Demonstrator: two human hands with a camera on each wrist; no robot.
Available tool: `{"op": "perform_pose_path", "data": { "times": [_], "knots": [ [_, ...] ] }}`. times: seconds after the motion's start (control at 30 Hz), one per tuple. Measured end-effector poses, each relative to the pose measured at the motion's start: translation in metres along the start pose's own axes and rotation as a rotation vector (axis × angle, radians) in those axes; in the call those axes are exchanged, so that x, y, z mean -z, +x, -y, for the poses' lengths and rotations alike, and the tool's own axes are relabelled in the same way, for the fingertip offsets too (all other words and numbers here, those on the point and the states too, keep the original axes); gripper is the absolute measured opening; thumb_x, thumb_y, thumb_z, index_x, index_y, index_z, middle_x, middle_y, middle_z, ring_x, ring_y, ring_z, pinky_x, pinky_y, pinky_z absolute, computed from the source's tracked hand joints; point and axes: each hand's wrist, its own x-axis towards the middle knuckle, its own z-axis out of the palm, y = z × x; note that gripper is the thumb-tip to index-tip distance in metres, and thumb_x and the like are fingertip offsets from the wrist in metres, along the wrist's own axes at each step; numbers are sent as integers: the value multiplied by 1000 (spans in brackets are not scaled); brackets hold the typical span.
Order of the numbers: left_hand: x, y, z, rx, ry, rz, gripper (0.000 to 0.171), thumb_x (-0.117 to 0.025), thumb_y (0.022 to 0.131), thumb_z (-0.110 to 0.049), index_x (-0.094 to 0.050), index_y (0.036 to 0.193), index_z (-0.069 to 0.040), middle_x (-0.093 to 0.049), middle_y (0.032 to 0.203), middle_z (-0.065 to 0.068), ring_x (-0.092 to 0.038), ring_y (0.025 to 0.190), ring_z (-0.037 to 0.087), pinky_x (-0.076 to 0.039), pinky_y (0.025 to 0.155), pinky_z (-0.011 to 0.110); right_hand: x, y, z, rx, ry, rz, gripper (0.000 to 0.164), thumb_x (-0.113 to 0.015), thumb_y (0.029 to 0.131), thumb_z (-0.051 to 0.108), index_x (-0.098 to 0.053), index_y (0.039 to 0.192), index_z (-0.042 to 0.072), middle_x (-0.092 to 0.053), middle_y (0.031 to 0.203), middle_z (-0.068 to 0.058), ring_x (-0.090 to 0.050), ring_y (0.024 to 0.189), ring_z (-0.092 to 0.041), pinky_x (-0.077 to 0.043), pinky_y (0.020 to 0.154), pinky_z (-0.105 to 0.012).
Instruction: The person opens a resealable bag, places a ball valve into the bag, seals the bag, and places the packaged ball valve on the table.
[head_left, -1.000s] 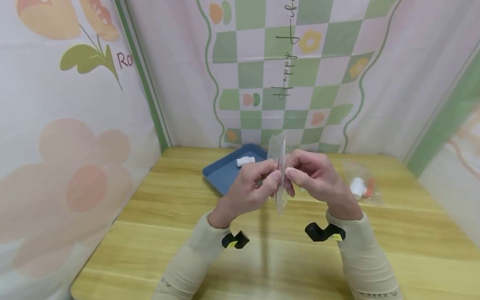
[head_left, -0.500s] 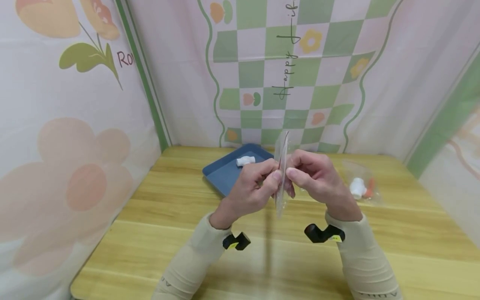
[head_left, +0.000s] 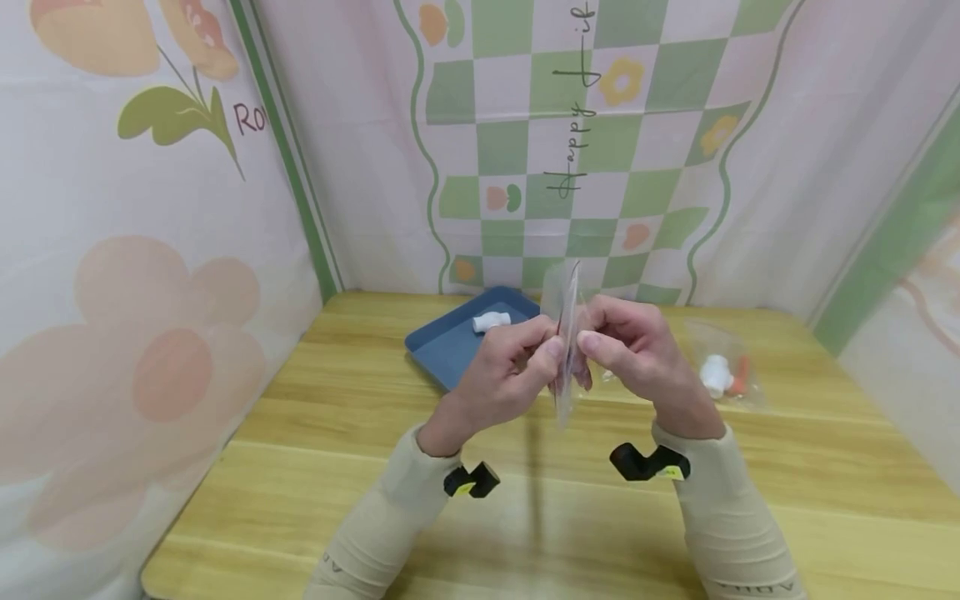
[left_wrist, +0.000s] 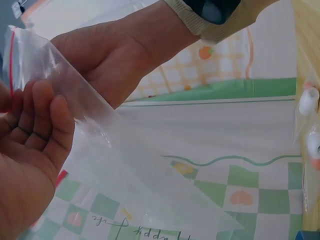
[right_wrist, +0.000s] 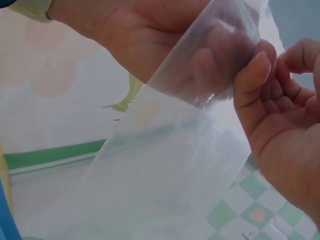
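Observation:
Above the middle of the table, a clear zip-lock bag is held nearly edge-on to the head view. My left hand pinches one side of it between thumb and fingers. From the other side my right hand pinches it near the same height. A red seal line runs along the bag's edge in the left wrist view, where the bag looks flat and see-through. Through the bag in the right wrist view, the left hand's curled fingers show.
Behind my left hand is a blue tray holding a white pipe-like fitting. At the right of the wooden table lies another clear bag with a white fitting and an orange piece. Printed cloth walls enclose the table.
The bag's far flap has swung slightly right, then back left. The right thumb has shifted a little to the right, and the bag's upright edge moved slightly with it. Both hands keep their pinch.

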Motion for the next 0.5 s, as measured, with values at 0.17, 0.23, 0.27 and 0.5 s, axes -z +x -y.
{"op": "perform_pose_path", "data": {
  "times": [0.17,0.23,0.27,0.5],
  "knots": [
    [5,1,0,-9,96,14,27,-38,96,-15,-53,74,-8,-49,62,-3,-41,55,-2,-36,49,17,2,0,-1,8,-31,15,17,-43,91,-7,-46,73,-9,-52,65,-11,-51,50,-16,-43,46,-25],
    [7,1,0,-5,116,10,26,-39,96,-13,-54,75,-9,-51,62,-3,-43,57,-3,-38,49,17,4,-1,-1,-2,-38,17,17,-43,90,-8,-46,74,-9,-51,65,-12,-51,51,-16,-44,47,-26],
    [8,1,1,-1,129,5,26,-39,96,-13,-54,75,-9,-51,62,-4,-44,57,-3,-39,49,17,4,-1,-1,-9,-44,15,16,-42,90,-9,-46,74,-10,-52,66,-12,-51,51,-16,-44,48,-27],
    [15,0,3,44,181,-54,24,-42,95,-13,-56,76,-9,-52,62,-4,-47,58,-2,-41,50,16,10,-4,0,-79,-92,-29,14,-43,87,-13,-51,76,-9,-54,68,-11,-51,51,-16,-44,46,-27]
  ]
}}
